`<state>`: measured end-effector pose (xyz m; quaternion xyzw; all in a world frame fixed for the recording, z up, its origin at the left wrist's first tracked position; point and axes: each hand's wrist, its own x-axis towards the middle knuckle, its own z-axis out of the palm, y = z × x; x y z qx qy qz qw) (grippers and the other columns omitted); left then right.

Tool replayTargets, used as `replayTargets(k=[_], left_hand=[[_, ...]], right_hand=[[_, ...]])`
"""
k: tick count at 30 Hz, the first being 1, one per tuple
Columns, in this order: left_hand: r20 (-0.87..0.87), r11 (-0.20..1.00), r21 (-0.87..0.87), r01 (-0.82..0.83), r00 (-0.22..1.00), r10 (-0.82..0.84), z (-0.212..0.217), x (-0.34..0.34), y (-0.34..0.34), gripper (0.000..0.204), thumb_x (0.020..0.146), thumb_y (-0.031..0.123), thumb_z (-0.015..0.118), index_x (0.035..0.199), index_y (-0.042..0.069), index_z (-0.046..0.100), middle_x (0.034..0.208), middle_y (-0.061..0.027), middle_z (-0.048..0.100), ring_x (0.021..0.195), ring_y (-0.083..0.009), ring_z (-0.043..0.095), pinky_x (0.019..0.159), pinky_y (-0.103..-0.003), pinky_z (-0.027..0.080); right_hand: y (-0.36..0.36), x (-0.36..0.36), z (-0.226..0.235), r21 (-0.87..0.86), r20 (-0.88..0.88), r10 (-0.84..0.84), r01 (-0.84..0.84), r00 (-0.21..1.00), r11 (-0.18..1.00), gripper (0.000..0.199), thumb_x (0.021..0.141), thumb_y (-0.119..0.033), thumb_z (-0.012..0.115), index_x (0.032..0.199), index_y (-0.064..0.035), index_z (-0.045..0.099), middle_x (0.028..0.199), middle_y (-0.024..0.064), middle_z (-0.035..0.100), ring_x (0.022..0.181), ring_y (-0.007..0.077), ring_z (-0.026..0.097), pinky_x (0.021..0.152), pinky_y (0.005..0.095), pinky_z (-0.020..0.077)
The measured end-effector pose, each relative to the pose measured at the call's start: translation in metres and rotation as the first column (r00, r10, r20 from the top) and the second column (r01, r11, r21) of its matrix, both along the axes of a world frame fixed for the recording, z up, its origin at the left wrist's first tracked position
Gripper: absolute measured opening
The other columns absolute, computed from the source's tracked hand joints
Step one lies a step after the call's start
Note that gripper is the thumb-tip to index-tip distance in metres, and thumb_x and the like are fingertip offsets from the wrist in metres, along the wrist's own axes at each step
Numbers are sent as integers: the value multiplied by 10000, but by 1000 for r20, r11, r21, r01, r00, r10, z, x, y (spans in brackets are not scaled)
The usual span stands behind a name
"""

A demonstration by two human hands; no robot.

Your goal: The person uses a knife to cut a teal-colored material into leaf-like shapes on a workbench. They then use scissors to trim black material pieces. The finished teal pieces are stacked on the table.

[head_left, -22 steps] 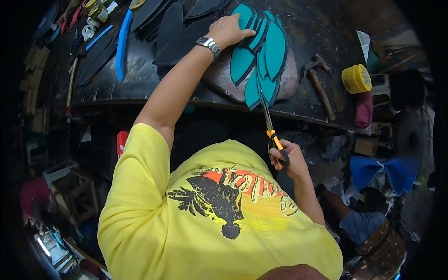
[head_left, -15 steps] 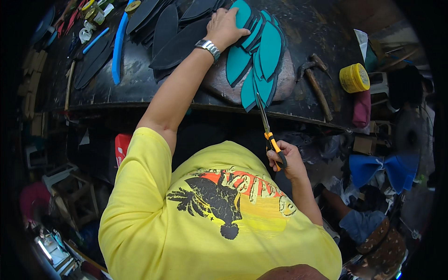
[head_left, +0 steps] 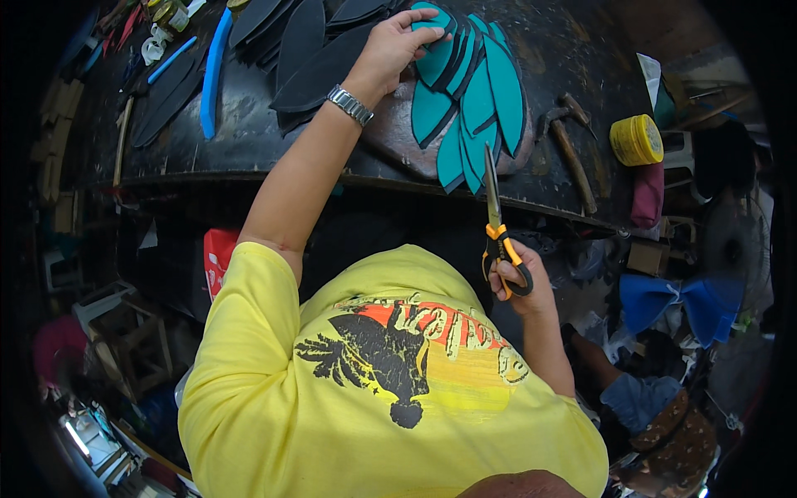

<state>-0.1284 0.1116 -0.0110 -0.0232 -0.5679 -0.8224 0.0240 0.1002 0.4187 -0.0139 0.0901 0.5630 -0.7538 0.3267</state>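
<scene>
Teal leaf-shaped pieces point(head_left: 479, 95) with black edges lie in an overlapping fan over a brownish slab point(head_left: 392, 137) at the table's front. My left hand point(head_left: 392, 51), a metal watch on its wrist, has thumb and fingers closed on the upper end of the leftmost teal pieces point(head_left: 432, 70). In my right hand point(head_left: 529, 282) is a pair of scissors point(head_left: 496, 220) with orange and black handles. Their blades point away from me and look nearly closed, with the tips beside the lower ends of the teal pieces.
Stacked black leaf-shaped pieces point(head_left: 328, 70) and a blue strip point(head_left: 215, 75) lie left on the dark table point(head_left: 249, 158). To the right are a hammer point(head_left: 573, 162) and a yellow tub point(head_left: 636, 139). Another person's clothed body point(head_left: 656, 415) shows at lower right.
The scissors have moved right, away from the lower tips of the teal pieces. The fan of pieces has shifted slightly right, and my left wrist has moved a little left.
</scene>
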Motion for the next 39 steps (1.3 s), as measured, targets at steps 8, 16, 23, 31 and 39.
replayTargets(k=[8, 16, 23, 31, 39], left_hand=[[7, 993, 100, 64, 998, -65, 4, -2, 4, 335, 936, 82, 668, 1261, 23, 609, 930, -6, 685, 622, -32, 501, 530, -169, 395], [-65, 988, 130, 84, 995, -76, 21, 6, 3, 355, 943, 3, 631, 1295, 7, 582, 1005, -15, 678, 737, -48, 583, 607, -172, 442], [-453, 999, 2, 48, 891, -42, 83, 56, 25, 727, 939, -61, 625, 1569, 21, 270, 1094, -28, 677, 994, -73, 626, 884, -216, 504], [-400, 968, -247, 32, 907, -133, 96, 107, 25, 958, 927, -55, 650, 1620, 27, -6, 1091, -83, 687, 944, -94, 625, 828, -236, 507], [-311, 996, -86, 34, 949, -59, 97, 153, 3, 794, 899, -113, 635, 1583, -17, 244, 1313, -122, 618, 1076, -150, 642, 918, -251, 503]], right_hand=[[-16, -118, 51, 587, -437, 322, -5, 840, 810, 355, 795, -278, 868, 785, -51, 596, 629, 3, 579, 485, 59, 536, 419, 209, 380], [-55, -217, 51, 884, -367, 611, 58, 701, 464, 463, 739, -378, 905, 711, -87, 546, 601, -21, 500, 510, 85, 501, 458, 250, 392], [-51, -214, 40, 862, -343, 569, 9, 747, 508, 504, 724, -454, 899, 733, -83, 559, 593, 34, 557, 501, 151, 580, 475, 265, 462], [-53, -206, 35, 862, -414, 541, 124, 732, 492, 476, 767, -439, 874, 770, -51, 598, 610, 52, 577, 515, 153, 593, 484, 278, 462], [-50, -206, 25, 865, -412, 501, 154, 761, 477, 463, 784, -454, 855, 804, -46, 636, 637, 74, 606, 515, 167, 586, 504, 302, 463]])
